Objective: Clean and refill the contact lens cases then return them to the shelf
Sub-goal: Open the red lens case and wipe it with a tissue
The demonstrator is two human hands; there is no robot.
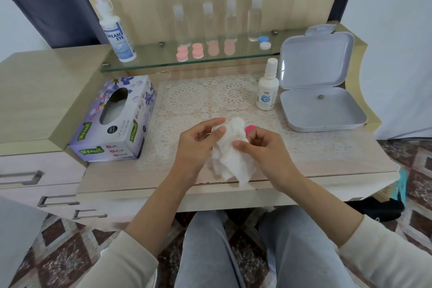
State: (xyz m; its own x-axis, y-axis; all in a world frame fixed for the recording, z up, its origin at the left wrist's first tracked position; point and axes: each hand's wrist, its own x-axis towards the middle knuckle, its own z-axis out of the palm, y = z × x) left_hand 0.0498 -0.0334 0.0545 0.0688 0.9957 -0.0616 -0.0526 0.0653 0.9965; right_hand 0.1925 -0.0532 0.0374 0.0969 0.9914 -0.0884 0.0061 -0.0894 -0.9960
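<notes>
While it hovered over the front edge of the tabletop point(327, 159), the lens case point(250, 129) was pinched at 1 end by the left hand point(198, 145); the right hand point(264, 147) pinched tissue point(230, 161) round it. Light, stiff, probably wet-slick: best held by its ends.

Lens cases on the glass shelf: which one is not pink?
The case at the right end of the shelf, beside the rightmost clear bottle. Its caps are blue and white; the other cases are pink.
</notes>
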